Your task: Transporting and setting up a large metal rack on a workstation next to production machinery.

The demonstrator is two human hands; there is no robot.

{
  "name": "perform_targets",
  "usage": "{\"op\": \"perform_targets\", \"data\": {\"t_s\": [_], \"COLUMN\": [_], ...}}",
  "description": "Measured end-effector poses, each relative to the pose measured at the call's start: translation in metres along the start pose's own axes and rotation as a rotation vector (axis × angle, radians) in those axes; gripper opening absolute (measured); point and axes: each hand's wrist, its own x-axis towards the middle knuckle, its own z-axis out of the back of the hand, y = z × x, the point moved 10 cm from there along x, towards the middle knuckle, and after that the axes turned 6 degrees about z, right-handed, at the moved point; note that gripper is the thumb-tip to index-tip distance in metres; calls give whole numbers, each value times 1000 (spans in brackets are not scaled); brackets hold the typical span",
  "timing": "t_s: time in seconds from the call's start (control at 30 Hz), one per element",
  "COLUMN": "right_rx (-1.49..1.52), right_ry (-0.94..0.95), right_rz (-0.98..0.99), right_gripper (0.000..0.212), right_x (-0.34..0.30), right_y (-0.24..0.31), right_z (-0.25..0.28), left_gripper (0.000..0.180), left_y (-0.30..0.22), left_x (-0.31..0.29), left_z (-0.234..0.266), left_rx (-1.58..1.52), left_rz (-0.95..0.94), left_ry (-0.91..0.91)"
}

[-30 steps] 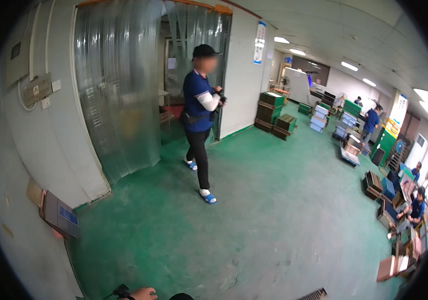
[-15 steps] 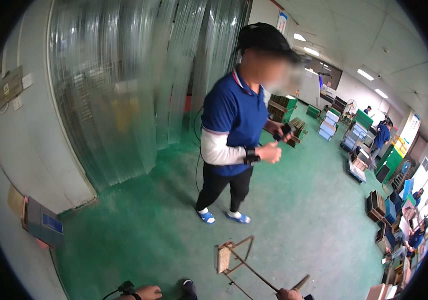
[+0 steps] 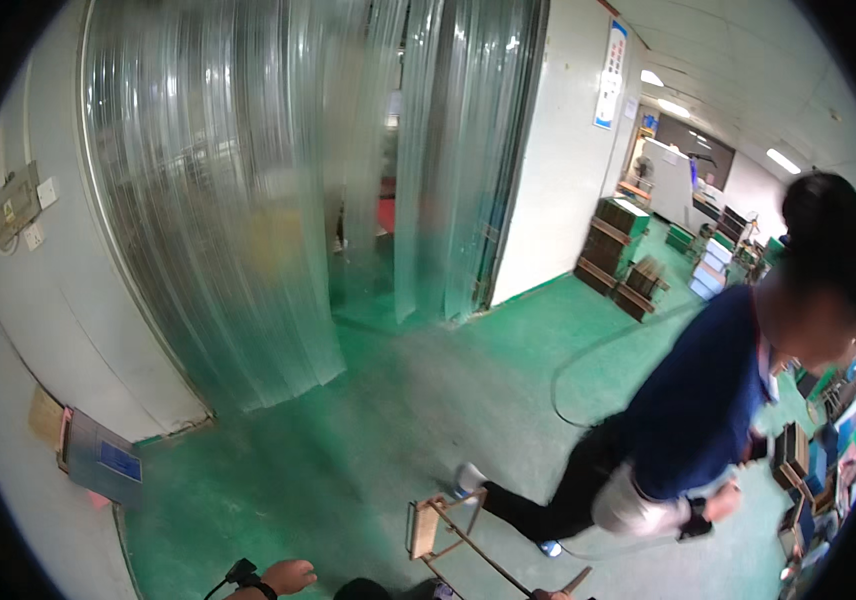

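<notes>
My left hand [image 3: 290, 577] hangs at the lower edge with its fingers curled in and nothing visible in them. A dark band with a black cable sits on that wrist. My right hand [image 3: 551, 595], mostly cut off by the lower edge, grips a thin rusty metal frame [image 3: 493, 555]. A small pale wooden panel [image 3: 426, 530] is fixed at the frame's far end, just above the green floor. A brown handle-like piece [image 3: 578, 579] sticks up beside my right hand. Between my hands, one dark shoe [image 3: 442, 592] shows at the bottom.
A person in a dark blue shirt [image 3: 688, 400] strides close by on the right, trailing a cable [image 3: 560, 375]. A clear strip curtain [image 3: 218, 220] hangs in the doorway ahead. A grey-blue board [image 3: 103, 455] leans at the left wall. Stacked crates [image 3: 613, 245] stand farther back.
The person in blue has moved from the middle to the right and nearer. My view has turned, and the frame and my right hand appear farther left and lower.
</notes>
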Motion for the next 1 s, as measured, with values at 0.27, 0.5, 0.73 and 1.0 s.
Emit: {"op": "perform_targets", "data": {"t_s": [0.27, 0.5, 0.73, 1.0], "right_rx": [-38, -102, -13, -101], "right_ry": [94, 230, 70, 260], "right_rz": [-215, -424, -371, -121], "right_gripper": [37, 41, 39, 68], "right_x": [53, 149, 327, 632], "right_y": [-44, 18, 88, 174], "right_z": [-2, 80, 182, 309], "left_gripper": [62, 59, 52, 40], "left_y": [-55, -36, -217, -370], "left_x": [13, 276, 360, 439], "left_z": [108, 173, 459, 601], "left_rx": [114, 107, -49, 99], "left_rz": [343, -28, -246, -654], "left_ry": [335, 135, -84, -333]}}
